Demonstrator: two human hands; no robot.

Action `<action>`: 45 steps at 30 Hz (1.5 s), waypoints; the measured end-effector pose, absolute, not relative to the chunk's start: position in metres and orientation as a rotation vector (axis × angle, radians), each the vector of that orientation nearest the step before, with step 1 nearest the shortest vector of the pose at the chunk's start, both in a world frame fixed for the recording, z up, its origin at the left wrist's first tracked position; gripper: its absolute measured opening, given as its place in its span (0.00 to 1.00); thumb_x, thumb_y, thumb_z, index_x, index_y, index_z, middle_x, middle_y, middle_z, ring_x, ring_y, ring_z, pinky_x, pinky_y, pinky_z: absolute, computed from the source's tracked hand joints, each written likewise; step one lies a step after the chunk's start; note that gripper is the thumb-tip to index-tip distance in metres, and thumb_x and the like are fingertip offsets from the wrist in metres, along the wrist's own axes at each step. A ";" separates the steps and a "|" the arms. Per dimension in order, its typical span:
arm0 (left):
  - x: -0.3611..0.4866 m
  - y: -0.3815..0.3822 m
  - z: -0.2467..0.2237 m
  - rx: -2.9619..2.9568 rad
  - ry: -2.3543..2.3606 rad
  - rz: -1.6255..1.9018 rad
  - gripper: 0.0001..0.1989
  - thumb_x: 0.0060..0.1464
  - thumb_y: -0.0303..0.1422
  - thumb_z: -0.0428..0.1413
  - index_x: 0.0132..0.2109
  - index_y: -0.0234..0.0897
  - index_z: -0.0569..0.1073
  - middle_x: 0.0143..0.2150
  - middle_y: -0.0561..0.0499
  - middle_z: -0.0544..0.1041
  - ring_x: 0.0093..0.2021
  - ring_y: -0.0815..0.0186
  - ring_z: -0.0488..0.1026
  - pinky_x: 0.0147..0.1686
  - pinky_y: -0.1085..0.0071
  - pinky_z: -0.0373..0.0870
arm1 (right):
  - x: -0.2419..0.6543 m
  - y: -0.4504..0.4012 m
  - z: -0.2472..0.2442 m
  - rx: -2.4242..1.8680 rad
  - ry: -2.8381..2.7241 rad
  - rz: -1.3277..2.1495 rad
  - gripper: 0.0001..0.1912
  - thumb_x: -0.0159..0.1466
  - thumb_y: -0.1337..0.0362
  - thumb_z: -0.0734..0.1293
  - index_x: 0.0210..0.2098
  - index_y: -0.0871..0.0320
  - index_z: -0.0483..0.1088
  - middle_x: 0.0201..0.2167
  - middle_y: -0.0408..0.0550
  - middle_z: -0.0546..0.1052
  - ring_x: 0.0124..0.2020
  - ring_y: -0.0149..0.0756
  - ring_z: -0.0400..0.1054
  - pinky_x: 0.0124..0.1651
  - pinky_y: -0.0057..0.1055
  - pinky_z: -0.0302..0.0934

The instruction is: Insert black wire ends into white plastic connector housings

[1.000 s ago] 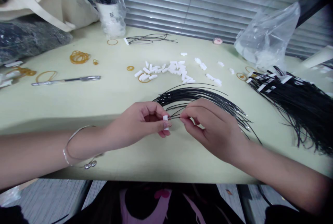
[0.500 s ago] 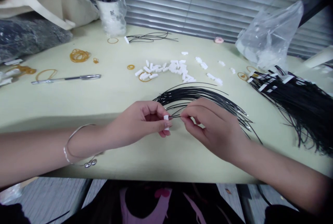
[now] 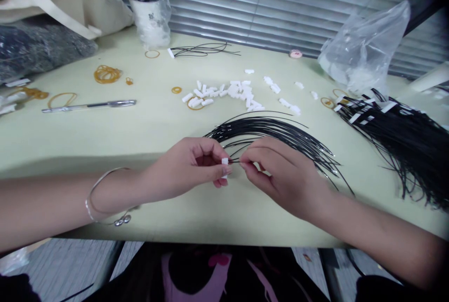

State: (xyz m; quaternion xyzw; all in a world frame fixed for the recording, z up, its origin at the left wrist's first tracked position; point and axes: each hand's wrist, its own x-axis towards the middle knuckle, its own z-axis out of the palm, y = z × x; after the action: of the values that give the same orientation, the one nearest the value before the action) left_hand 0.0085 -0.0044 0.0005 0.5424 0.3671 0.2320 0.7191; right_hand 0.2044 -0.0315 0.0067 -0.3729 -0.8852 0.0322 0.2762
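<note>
My left hand [image 3: 199, 161] pinches a small white plastic connector housing [image 3: 225, 168] between thumb and fingers, held upright above the table. Thin black wires [image 3: 235, 160] run from the housing's right side to my right hand [image 3: 280, 168]. The thumb and forefinger of that hand are closed on a wire close to the housing; how far the wire ends sit inside cannot be made out. Just behind both hands lies a curved bundle of loose black wires [image 3: 266, 126] with shiny tips. Farther back is a scattered heap of white connector housings [image 3: 240, 90].
A pen [image 3: 89, 106] and rubber bands [image 3: 107, 74] lie at left. A wired connector [image 3: 171, 53] and a bagged cup [image 3: 149, 17] stand toward the back. At right are a large pile of black wires [image 3: 403, 138] with white connectors and a clear plastic bag [image 3: 365, 49].
My right hand has shifted slightly left, closer to the white connector housing. My left hand still pinches the housing, which has dropped a little.
</note>
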 end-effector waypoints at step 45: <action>0.006 -0.003 -0.001 1.140 0.796 0.583 0.05 0.49 0.29 0.59 0.33 0.31 0.70 0.27 0.54 0.76 0.29 0.74 0.74 0.33 0.80 0.72 | 0.214 -0.021 0.007 -0.882 -2.235 -0.081 0.05 0.55 0.74 0.66 0.31 0.60 0.68 0.26 0.45 0.72 0.30 0.29 0.66 0.34 0.27 0.62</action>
State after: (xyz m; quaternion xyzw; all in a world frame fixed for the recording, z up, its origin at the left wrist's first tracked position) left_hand 0.0063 -0.0026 -0.0005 0.5174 0.3612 0.2648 0.7291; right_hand 0.2142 -0.0213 0.0065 -0.3421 -0.8672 -0.0315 0.3606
